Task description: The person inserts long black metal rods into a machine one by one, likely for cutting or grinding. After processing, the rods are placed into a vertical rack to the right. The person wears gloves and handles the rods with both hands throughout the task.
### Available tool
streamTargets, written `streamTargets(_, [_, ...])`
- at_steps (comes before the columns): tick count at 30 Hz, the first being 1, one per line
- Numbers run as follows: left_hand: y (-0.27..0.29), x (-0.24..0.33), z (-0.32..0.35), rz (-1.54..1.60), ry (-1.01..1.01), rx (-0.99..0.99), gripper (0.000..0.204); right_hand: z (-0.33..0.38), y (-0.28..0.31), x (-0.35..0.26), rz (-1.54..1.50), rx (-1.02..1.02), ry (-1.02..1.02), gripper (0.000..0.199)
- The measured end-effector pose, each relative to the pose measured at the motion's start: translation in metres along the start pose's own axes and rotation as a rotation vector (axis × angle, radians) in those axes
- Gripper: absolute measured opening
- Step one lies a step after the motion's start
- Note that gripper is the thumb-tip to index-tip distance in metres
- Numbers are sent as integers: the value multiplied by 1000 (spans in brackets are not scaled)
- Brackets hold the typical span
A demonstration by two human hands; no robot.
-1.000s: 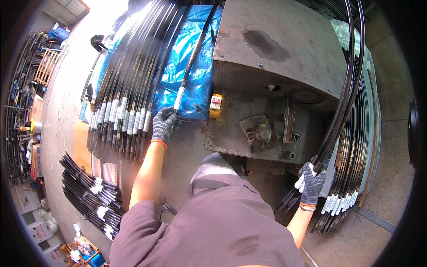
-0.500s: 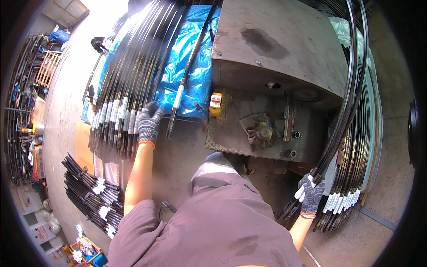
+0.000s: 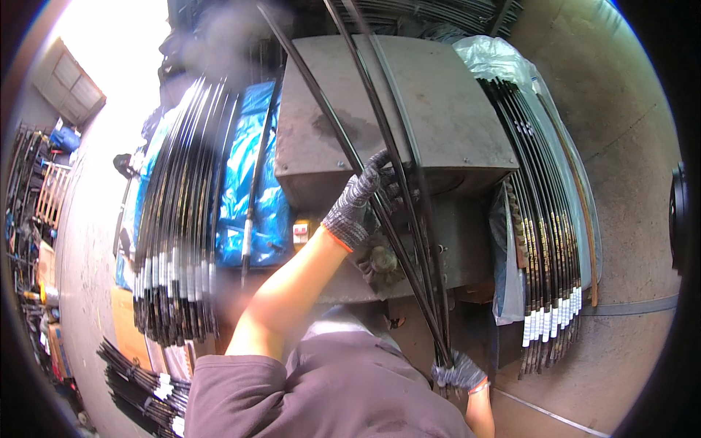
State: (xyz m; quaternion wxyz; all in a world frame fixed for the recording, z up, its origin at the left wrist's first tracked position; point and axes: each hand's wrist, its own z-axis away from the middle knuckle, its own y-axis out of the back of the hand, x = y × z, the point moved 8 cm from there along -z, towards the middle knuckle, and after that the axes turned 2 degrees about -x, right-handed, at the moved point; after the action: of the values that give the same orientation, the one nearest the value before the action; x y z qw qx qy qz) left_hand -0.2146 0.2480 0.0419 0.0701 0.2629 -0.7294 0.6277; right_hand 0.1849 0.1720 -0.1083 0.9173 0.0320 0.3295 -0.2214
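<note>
Three long, slim black poles slant up across the middle, their upper ends fanned apart. My gloved right hand is closed round their lower ends at the lower right. Higher up, my gloved left hand reaches in front of the grey metal machine housing, its fingers curled about the leftmost pole and partly hidden by it. To the left lies a row of black poles with white bands, partly on a blue plastic sheet. More white-banded poles lie at the right.
A small yellow switch box sits on the machine's left side, near a round fitting. At the lower left are bundled black poles. A loaded shelf lines the far left.
My left hand has moved from the left row to the middle poles. My right hand has brought its poles leftward in front of the machine. The view has shifted.
</note>
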Motion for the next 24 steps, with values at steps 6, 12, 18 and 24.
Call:
streamTargets(6, [21, 30, -37, -96, -62, 206, 34, 51, 42, 210, 768, 534, -224, 45])
streamTargets(12, [20, -22, -40, -118, 51, 330, 23, 44, -2, 182, 481, 415, -114, 47])
streamTargets(18, [24, -146, 16, -212, 281, 458, 27, -38, -1, -48, 258, 578, 342, 45])
streamTargets(24, [65, -138, 17, 23, 450, 609, 32, -56, -21, -19, -286, 359, 374, 29])
